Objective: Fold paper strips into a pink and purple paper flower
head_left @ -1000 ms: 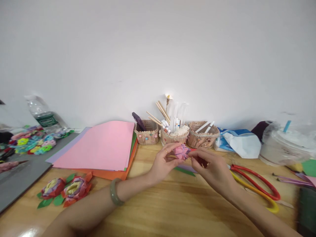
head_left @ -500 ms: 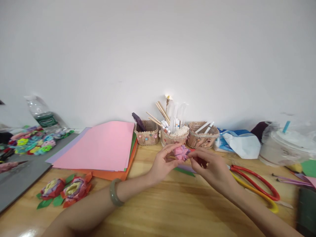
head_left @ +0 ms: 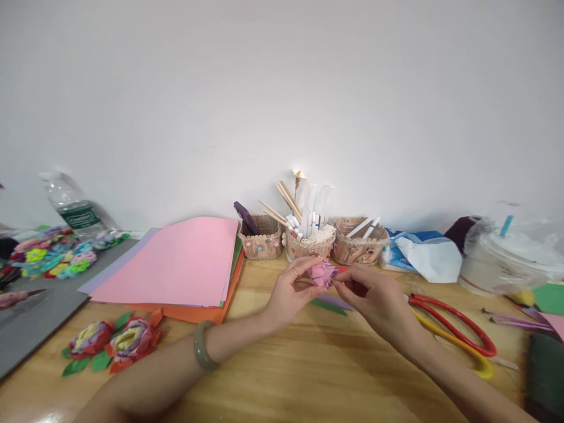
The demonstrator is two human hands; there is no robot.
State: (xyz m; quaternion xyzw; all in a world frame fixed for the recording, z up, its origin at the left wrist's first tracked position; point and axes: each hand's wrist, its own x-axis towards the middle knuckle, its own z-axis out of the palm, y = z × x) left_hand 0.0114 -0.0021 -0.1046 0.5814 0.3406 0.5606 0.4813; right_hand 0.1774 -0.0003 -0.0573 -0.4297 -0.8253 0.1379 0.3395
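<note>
Between both hands, above the wooden table, is a small folded pink paper piece (head_left: 322, 273) with purple edges. My left hand (head_left: 288, 294), with a ring and a green bangle on the wrist, grips it from the left between thumb and fingers. My right hand (head_left: 374, 294) pinches the piece's right edge with thumb and forefinger. Under the hands lie strips of green paper (head_left: 331, 307) and purple paper, partly covered. Two finished paper flowers (head_left: 132, 339) with green leaves lie at the left front.
A stack of coloured paper (head_left: 171, 264) lies left of the hands. Three small wooden baskets (head_left: 261, 242) with sticks and pens stand along the wall. At right are red and yellow scissors (head_left: 462, 320), a tissue pack (head_left: 390, 252) and a lidded cup (head_left: 493, 264). A bottle (head_left: 74, 208) stands back left.
The whole view has shifted slightly, so things appear a little further left. Both hands keep hold of the pink paper piece; the right fingers have moved slightly at its edge.
</note>
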